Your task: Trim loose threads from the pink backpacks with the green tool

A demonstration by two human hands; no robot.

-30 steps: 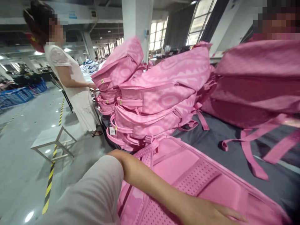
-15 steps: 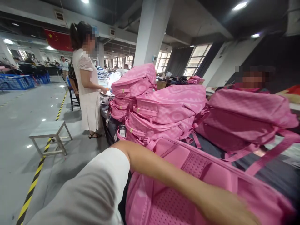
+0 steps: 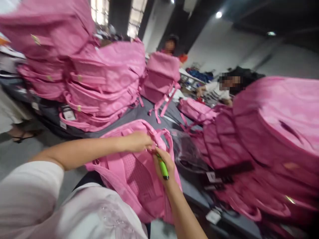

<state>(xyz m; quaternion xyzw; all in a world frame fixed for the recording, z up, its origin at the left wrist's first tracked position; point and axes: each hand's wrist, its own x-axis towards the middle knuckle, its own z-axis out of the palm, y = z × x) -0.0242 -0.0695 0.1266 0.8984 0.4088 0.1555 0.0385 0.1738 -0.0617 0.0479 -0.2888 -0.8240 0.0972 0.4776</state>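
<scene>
A pink backpack (image 3: 138, 172) lies before me, its padded, perforated back panel facing up and its straps loose. My left hand (image 3: 138, 141) is closed at the bag's upper right edge, fingers pinched on the pink fabric. Right beside it, my right hand (image 3: 169, 162) is wrapped around a slim bright green tool (image 3: 163, 167) with a black end. The tool's other end is hidden by the fingers, so its kind cannot be made out. Both hands nearly meet at the edge. Motion blur softens the picture.
Stacked pink backpacks (image 3: 104, 79) stand on the dark-covered table (image 3: 129, 114) to the left. Another tall pile of pink backpacks (image 3: 286, 132) is close on the right. A clear plastic bag (image 3: 185, 152) lies between. Other people are beyond the table.
My view has swung right and down. My left hand has drawn back from the lower right to the bag's edge. My right hand with the green tool is now visible.
</scene>
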